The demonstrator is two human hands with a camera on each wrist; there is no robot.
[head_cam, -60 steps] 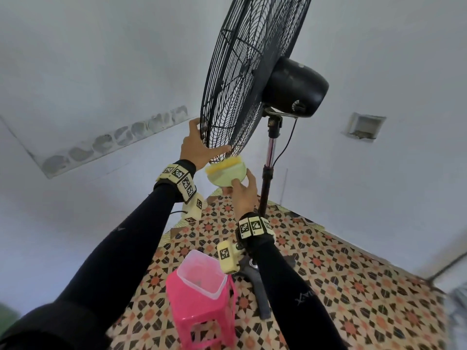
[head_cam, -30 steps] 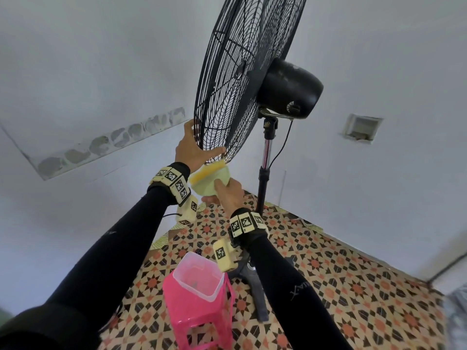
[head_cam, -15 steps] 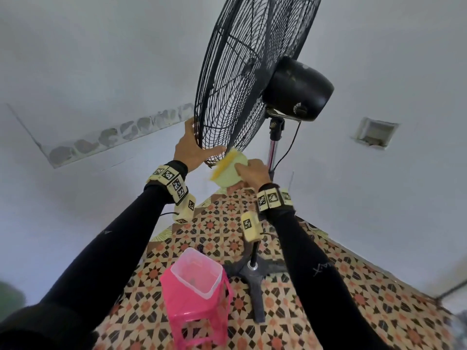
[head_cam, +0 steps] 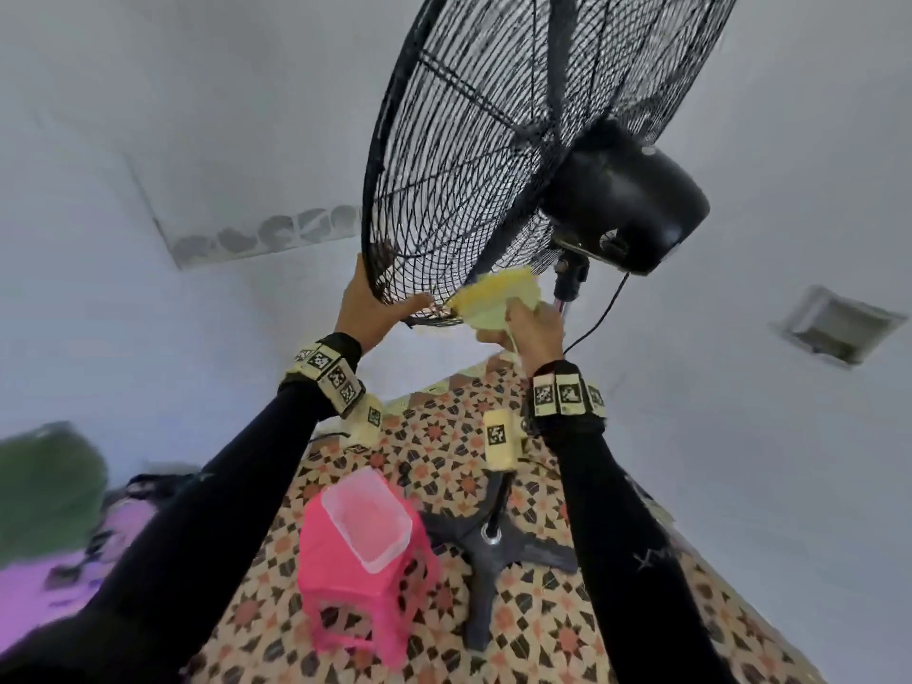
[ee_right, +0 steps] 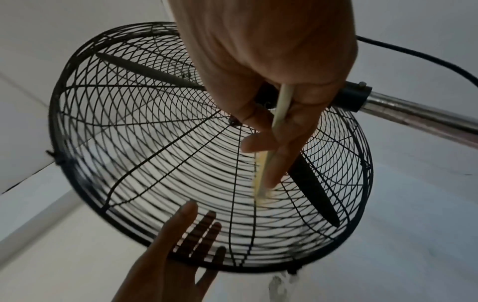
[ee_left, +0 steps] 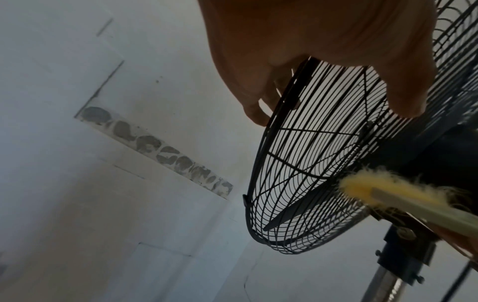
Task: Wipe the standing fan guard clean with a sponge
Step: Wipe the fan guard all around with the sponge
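Note:
The black wire fan guard (head_cam: 469, 165) tilts above me. My left hand (head_cam: 372, 308) grips its lower rim, fingers across the front and thumb on the rear side. In the right wrist view those fingers (ee_right: 204, 230) show through the guard (ee_right: 129, 143). My right hand (head_cam: 530, 328) holds a yellow-green sponge (head_cam: 493, 301) against the lower rear wires, just right of the left thumb. Seen from the left wrist, the sponge (ee_left: 388, 194) is edge-on against the guard (ee_left: 297, 183), below the left hand (ee_left: 310, 61). From the right wrist, the right hand (ee_right: 271, 81) pinches the sponge (ee_right: 261, 179).
The black motor housing (head_cam: 627, 204) sits behind the guard with a cord (head_cam: 602, 308) hanging beside the pole. Below, a pink stool (head_cam: 365, 585) carries a clear plastic container (head_cam: 367, 518), next to the fan's cross base (head_cam: 493, 545) on the patterned tile floor. White walls surround.
My right hand has lifted the sponge from under the rim onto the lower rear wires of the guard. My left hand has stayed on the rim.

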